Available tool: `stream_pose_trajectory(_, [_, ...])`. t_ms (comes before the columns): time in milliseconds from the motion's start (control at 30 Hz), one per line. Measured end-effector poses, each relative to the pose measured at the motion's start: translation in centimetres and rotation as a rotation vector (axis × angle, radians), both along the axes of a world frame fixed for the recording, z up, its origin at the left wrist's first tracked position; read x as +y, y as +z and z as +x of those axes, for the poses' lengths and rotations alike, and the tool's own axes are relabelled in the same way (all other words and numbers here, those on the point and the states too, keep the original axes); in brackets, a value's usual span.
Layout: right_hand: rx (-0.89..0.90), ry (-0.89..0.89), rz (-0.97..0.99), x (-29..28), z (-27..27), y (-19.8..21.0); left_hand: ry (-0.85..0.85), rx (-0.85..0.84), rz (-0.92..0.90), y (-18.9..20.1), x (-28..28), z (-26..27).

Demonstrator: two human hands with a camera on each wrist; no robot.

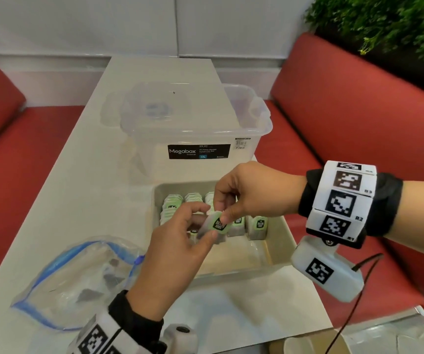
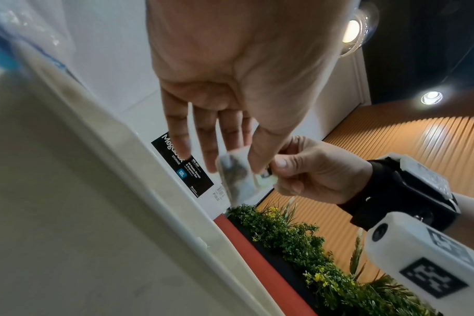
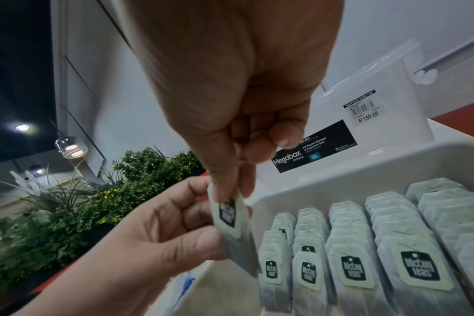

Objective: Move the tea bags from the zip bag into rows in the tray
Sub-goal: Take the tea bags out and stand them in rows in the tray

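Observation:
A tea bag (image 1: 217, 223) with a pale green tag hangs above the beige tray (image 1: 283, 241), held by both hands. My left hand (image 1: 204, 222) pinches its lower paper part between thumb and fingers. My right hand (image 1: 222, 213) pinches the tag's top edge from above. The right wrist view shows the tea bag (image 3: 230, 220) just left of the tray wall (image 3: 325, 183), with several rows of upright tea bags (image 3: 352, 256) inside. In the left wrist view the tea bag (image 2: 236, 177) sits under my left thumb. The clear zip bag (image 1: 78, 274) lies open at the lower left with a few tea bags inside.
A clear Megabox storage box (image 1: 198, 134) stands right behind the tray on the white table (image 1: 90, 175). Red benches (image 1: 346, 118) run along both sides. A green plant (image 1: 384, 24) is at the far right. The tray's near half shows bare floor.

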State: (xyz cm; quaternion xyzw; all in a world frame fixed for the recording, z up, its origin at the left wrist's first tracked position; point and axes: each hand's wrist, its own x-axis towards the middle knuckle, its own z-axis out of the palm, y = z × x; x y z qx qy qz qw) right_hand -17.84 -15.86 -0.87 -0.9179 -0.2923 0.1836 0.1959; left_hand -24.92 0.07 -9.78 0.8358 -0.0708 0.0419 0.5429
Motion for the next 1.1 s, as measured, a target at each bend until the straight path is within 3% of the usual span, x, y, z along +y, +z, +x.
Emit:
stream_pose_trajectory(267, [-0.021,0.035,-0.418,-0.7,2.8,-2.8,0.026,-0.033,0.240,-1.0,2.4,-0.8])
stream_pose_trajectory(500, [0.018,0.169,-0.696,0.0,5.0,-6.4,0.068,-0.021,0.330,-1.1,3.3,-1.4])
stream_pose_trajectory(1100, [-0.020,0.143,-0.806,0.7,6.9,-8.2,0.147,-0.070,0.349,-1.2,4.0,-1.5])
